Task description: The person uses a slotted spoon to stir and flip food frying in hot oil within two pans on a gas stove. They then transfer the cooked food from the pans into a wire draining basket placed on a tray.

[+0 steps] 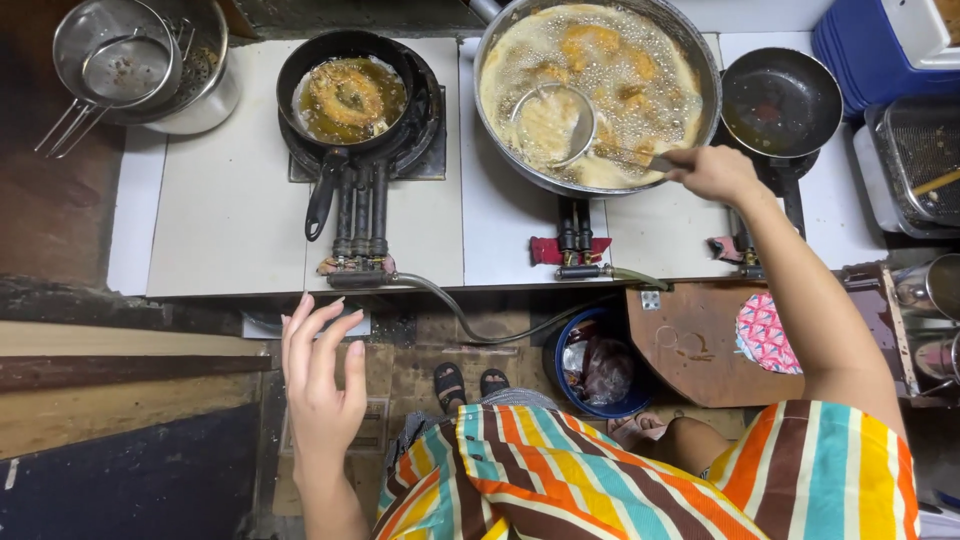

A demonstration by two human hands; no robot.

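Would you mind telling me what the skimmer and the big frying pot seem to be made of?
The skimmer, held by the right hand, looks like bare metal wire mesh: silvery, see-through, with a shiny rim. The pot appears to be grey metal, perhaps aluminium or steel, judging by its dull silver rim; its finish is hard to tell under the bubbling oil.

1. I see the wire skimmer (pixel 552 124): a round mesh ladle, tilted, its bowl dipped in the bubbling oil on the near-left side of the big wok (pixel 700 60).
2. Its handle (thin, metal) runs rightward over the wok's near rim.
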